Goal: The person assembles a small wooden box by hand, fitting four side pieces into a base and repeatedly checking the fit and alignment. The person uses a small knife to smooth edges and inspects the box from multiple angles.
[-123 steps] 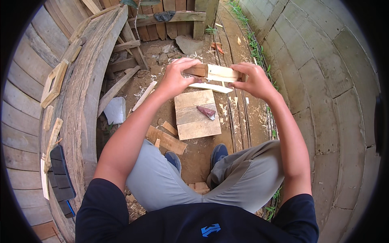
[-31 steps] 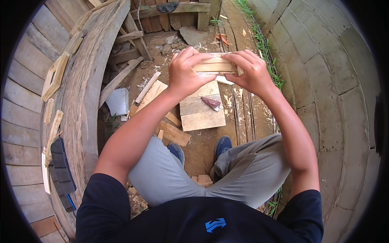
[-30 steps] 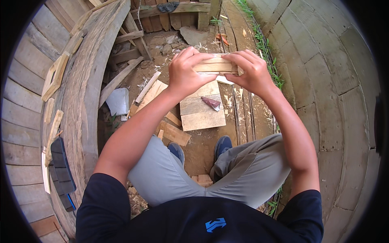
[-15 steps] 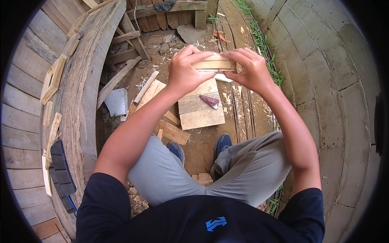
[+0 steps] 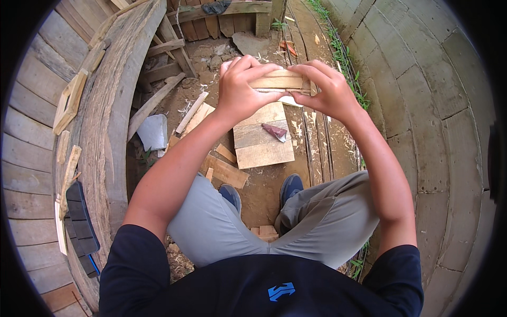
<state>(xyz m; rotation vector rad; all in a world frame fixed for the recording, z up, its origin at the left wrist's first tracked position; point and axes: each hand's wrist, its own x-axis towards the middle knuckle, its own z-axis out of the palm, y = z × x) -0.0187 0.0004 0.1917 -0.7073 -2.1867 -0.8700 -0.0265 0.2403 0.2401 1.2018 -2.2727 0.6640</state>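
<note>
Wood strip [image 5: 279,82] is now up higher and closer to my face than a few seconds back, off the board [image 5: 262,138] below. Left hand [image 5: 240,87] and right hand [image 5: 325,90] both pinch its ends, looks like I'm checking the fit.

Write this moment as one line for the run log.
left hand: grips wooden piece | right hand: grips same piece | below: square board on ground, reddish scrap on it
</note>
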